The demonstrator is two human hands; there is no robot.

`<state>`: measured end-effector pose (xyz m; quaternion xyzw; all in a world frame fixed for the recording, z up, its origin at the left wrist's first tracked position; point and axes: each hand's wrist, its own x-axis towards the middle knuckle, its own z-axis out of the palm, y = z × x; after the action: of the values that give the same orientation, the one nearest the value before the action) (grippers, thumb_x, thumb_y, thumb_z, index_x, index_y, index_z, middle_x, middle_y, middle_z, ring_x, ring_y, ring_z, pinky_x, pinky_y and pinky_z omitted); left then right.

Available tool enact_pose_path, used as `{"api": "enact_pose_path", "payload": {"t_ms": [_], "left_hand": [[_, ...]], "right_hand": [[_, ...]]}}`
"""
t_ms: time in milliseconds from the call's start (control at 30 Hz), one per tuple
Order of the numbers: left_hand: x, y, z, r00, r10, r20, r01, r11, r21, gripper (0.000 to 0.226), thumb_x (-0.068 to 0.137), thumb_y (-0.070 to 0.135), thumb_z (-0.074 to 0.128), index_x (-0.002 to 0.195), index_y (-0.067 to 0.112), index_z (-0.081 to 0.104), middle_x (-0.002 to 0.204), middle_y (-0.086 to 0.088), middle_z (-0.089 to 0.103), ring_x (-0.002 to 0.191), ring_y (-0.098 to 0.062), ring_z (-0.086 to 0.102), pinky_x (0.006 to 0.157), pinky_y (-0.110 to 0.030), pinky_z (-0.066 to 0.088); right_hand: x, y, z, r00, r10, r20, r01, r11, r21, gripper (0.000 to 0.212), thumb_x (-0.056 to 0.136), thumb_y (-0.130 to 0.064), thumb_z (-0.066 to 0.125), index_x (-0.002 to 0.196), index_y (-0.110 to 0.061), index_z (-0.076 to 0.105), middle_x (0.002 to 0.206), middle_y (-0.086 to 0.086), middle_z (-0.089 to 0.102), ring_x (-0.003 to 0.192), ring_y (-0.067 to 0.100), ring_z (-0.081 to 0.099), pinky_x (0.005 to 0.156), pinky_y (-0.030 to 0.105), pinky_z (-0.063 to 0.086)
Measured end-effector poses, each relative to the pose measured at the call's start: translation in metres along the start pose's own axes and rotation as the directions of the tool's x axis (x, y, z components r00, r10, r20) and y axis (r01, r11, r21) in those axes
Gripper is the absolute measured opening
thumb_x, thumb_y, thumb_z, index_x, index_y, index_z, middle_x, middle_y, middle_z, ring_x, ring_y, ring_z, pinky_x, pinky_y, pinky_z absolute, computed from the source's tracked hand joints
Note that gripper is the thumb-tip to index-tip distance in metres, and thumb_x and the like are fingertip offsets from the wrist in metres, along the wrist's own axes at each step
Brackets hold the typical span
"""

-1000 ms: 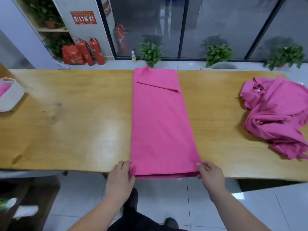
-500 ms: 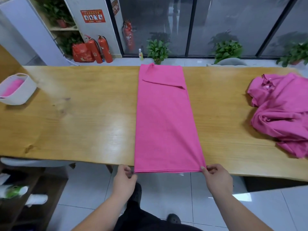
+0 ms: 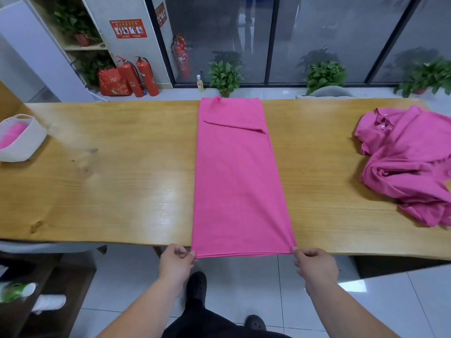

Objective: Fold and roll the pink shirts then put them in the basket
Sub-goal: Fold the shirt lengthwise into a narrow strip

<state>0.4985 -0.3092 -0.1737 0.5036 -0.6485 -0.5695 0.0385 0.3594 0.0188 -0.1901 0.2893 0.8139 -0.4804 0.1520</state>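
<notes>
The left hand (image 3: 176, 261) and right hand (image 3: 315, 264) each pinched a near corner of the folded pink shirt (image 3: 238, 181) on the wooden table (image 3: 109, 181).

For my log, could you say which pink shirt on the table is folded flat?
The centre shirt, a long flat strip; the heap at right is crumpled.
</notes>
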Motion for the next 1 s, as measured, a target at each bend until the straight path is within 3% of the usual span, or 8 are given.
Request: {"api": "enact_pose_path", "payload": {"t_ms": [167,333,500,633,767,833,933,1000], "left_hand": [[0.003,-0.003,-0.006,0.999,-0.03,0.013,0.031,0.997,-0.065,0.019,0.096,-0.004,0.07,0.091,0.004,0.053,0.094,-0.017,0.064,0.089,-0.029,0.075,0.089,-0.041,0.063],[0.001,-0.005,-0.01,0.991,-0.094,0.095,0.118,0.948,-0.297,0.016,0.095,-0.006,0.071,0.099,0.0,0.057,0.102,-0.021,0.068,0.091,-0.029,0.072,0.095,-0.044,0.061],[0.001,0.007,-0.019,0.973,-0.071,0.22,0.145,0.928,-0.344,0.028,0.099,-0.013,0.058,0.117,0.004,0.071,0.117,-0.011,0.074,0.091,-0.023,0.065,0.081,-0.034,0.055],[0.004,0.014,-0.025,0.95,-0.08,0.3,0.146,0.968,-0.205,0.047,0.099,-0.012,0.05,0.116,0.018,0.081,0.114,-0.002,0.076,0.079,-0.017,0.054,0.073,-0.032,0.049],[0.007,0.029,-0.028,0.956,-0.066,0.286,0.104,0.988,-0.118,0.026,0.099,0.001,0.066,0.109,0.019,0.083,0.105,-0.005,0.079,0.091,-0.019,0.072,0.091,-0.037,0.06],[0.012,0.048,-0.028,0.964,-0.033,0.264,0.054,0.996,-0.073,0.027,0.094,-0.006,0.071,0.112,0.011,0.081,0.105,-0.011,0.079,0.088,-0.021,0.074,0.093,-0.041,0.06],[0.017,0.103,-0.03,0.961,0.022,0.275,0.039,0.976,-0.214,0.033,0.093,-0.018,0.062,0.115,0.003,0.075,0.084,-0.009,0.077,0.067,-0.017,0.066,0.08,-0.037,0.06],[0.015,0.143,-0.04,0.938,0.149,0.313,0.004,0.897,-0.441,0.035,0.095,-0.017,0.059,0.117,0.006,0.075,0.09,-0.005,0.075,0.07,-0.013,0.062,0.068,-0.025,0.051]], "right_hand": [[-0.011,-0.005,0.003,0.994,0.057,0.091,-0.086,0.928,0.363,0.02,0.084,-0.006,0.085,0.097,-0.002,0.071,0.082,0.013,0.078,0.08,0.026,0.079,0.087,0.043,0.064],[-0.019,-0.016,0.001,0.975,-0.02,0.222,-0.108,0.831,0.546,0.013,0.091,0.005,0.073,0.101,0.001,0.067,0.101,0.021,0.074,0.092,0.033,0.076,0.098,0.04,0.057],[-0.01,-0.023,-0.011,0.918,-0.109,0.381,-0.118,0.843,0.526,0.025,0.098,0.013,0.06,0.112,-0.003,0.072,0.111,0.016,0.076,0.09,0.024,0.069,0.089,0.032,0.064],[-0.006,-0.028,-0.016,0.866,-0.068,0.495,-0.172,0.889,0.424,0.045,0.098,0.016,0.05,0.113,-0.012,0.081,0.087,0.004,0.072,0.075,0.019,0.052,0.077,0.032,0.051],[-0.007,-0.049,-0.02,0.854,-0.077,0.515,-0.118,0.935,0.336,0.031,0.099,0.011,0.057,0.108,-0.004,0.082,0.101,0.013,0.074,0.087,0.022,0.063,0.068,0.023,0.061],[-0.005,-0.071,-0.023,0.856,-0.069,0.513,-0.108,0.945,0.308,0.023,0.097,0.011,0.062,0.105,-0.001,0.081,0.112,0.017,0.075,0.094,0.025,0.068,0.062,0.022,0.062],[-0.002,-0.126,-0.033,0.85,-0.115,0.514,-0.121,0.907,0.403,0.018,0.094,0.011,0.068,0.105,0.003,0.079,0.105,0.022,0.076,0.092,0.028,0.071,0.066,0.027,0.064],[-0.008,-0.165,-0.046,0.837,-0.227,0.498,-0.103,0.828,0.551,0.018,0.093,0.008,0.069,0.105,0.001,0.08,0.082,0.013,0.074,0.078,0.019,0.067,0.074,0.029,0.066]]}}
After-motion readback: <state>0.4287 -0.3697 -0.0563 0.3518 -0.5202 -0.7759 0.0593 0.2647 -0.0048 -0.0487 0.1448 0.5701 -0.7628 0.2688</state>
